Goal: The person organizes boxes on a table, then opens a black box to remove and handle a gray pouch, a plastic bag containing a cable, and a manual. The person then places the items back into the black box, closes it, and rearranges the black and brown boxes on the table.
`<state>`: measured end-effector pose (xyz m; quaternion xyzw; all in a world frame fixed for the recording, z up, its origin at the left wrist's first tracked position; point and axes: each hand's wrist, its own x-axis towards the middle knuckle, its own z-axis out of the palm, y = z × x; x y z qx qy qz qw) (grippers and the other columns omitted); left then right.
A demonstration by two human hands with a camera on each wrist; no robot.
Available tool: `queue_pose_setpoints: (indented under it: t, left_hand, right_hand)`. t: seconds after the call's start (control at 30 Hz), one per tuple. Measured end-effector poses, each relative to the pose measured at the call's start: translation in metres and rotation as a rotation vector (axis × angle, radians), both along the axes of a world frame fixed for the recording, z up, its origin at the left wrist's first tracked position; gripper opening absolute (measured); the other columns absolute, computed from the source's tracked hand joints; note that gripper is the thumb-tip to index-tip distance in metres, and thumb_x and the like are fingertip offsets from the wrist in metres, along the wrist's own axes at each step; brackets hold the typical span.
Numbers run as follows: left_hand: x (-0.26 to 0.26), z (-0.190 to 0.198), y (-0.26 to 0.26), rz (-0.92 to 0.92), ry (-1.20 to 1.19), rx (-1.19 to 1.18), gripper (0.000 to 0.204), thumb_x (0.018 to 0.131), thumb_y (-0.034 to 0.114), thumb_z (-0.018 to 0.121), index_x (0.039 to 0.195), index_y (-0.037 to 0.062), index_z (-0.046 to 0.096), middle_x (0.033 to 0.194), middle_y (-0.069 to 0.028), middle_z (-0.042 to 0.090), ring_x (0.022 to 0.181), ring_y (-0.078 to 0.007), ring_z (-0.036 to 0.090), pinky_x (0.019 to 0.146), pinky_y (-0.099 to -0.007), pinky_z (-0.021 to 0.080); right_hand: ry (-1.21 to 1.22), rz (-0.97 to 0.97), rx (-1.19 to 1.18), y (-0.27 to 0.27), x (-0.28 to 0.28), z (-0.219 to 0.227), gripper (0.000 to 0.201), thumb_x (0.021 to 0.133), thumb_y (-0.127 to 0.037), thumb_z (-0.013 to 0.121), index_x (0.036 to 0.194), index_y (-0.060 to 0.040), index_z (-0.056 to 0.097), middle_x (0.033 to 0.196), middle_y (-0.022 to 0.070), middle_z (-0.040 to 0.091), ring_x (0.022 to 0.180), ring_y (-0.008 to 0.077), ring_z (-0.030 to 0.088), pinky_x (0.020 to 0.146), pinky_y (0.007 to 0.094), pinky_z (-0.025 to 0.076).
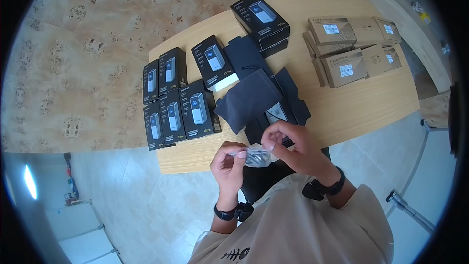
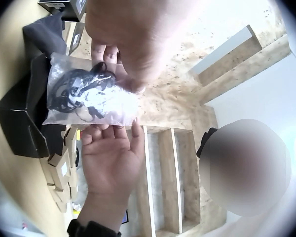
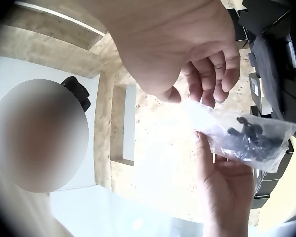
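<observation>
A clear plastic bag (image 1: 257, 157) with dark, coiled contents is held by my left hand (image 1: 228, 167), thumb on one side and fingers behind. My right hand (image 1: 299, 150) is at the bag's other end, its fingers bent loosely and its thumb apart from them. In the left wrist view the bag (image 2: 84, 96) spans between both hands. The right wrist view has the right hand (image 3: 172, 44) beside a corner of the bag (image 3: 251, 140). A dark grey pouch (image 1: 249, 99) lies over an unfolded black box (image 1: 293, 90) beyond the hands.
Several black printed boxes (image 1: 197, 107) stand on the left of the wooden table (image 1: 342, 117), with one (image 1: 213, 61) near its middle. More black boxes (image 1: 260, 19) are stacked at the far edge. Brown cardboard boxes (image 1: 345, 68) sit in stacks on the right.
</observation>
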<state>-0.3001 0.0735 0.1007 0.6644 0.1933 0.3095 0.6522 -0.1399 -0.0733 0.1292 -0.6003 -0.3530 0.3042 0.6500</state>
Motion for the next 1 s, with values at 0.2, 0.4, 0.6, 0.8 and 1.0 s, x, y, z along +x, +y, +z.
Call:
queue_pose_setpoints:
  t: [0.2, 0.4, 0.6, 0.8, 1.0]
  left_hand:
    - [0.000, -0.001, 0.003, 0.047, -0.009, -0.034, 0.008, 0.100, 0.003, 0.073, 0.103, -0.0020, 0.067, 0.101, -0.0098, 0.072, 0.091, -0.0140, 0.067, 0.082, -0.0272, 0.053]
    - [0.001, 0.000, 0.002, 0.066, -0.004, -0.070, 0.008, 0.101, 0.004, 0.073, 0.104, -0.0011, 0.068, 0.101, -0.0080, 0.073, 0.088, -0.0112, 0.066, 0.081, -0.0255, 0.052]
    - [0.002, 0.002, 0.002, 0.055, 0.035, -0.078, 0.008, 0.101, 0.004, 0.073, 0.105, -0.0014, 0.069, 0.102, -0.0068, 0.073, 0.090, -0.0098, 0.066, 0.084, -0.0246, 0.052]
    - [0.002, -0.001, 0.000, 0.069, 0.034, -0.072, 0.007, 0.101, 0.003, 0.073, 0.104, -0.0012, 0.068, 0.099, -0.0052, 0.071, 0.089, -0.0088, 0.064, 0.084, -0.0241, 0.050]
    - [0.004, 0.003, -0.003, 0.071, 0.052, -0.066, 0.008, 0.100, 0.002, 0.074, 0.102, -0.0005, 0.067, 0.098, -0.0044, 0.070, 0.088, -0.0084, 0.062, 0.082, -0.0238, 0.049]
  right_hand:
    - [-0.198, 0.036, 0.081, 0.005, 0.004, -0.007, 0.018, 0.093, -0.016, 0.078, 0.105, -0.0036, 0.071, 0.095, 0.0073, 0.074, 0.084, 0.0168, 0.070, 0.077, 0.0290, 0.053]
    - [-0.066, 0.005, -0.018, 0.007, 0.004, -0.011, 0.019, 0.094, -0.017, 0.080, 0.102, -0.0005, 0.074, 0.088, 0.0089, 0.075, 0.081, 0.0145, 0.069, 0.077, 0.0287, 0.053]
    - [-0.018, -0.029, -0.016, 0.006, 0.007, -0.014, 0.020, 0.095, -0.018, 0.079, 0.100, 0.0010, 0.074, 0.085, 0.0084, 0.074, 0.077, 0.0135, 0.068, 0.077, 0.0279, 0.053]
    - [-0.015, -0.033, 0.003, 0.007, 0.008, -0.018, 0.020, 0.095, -0.018, 0.079, 0.099, 0.0006, 0.074, 0.083, 0.0081, 0.074, 0.076, 0.0123, 0.067, 0.074, 0.0275, 0.052]
    - [-0.023, -0.054, 0.014, 0.005, 0.008, -0.019, 0.017, 0.094, -0.016, 0.078, 0.096, 0.0000, 0.073, 0.081, 0.0069, 0.072, 0.074, 0.0116, 0.064, 0.073, 0.0273, 0.050]
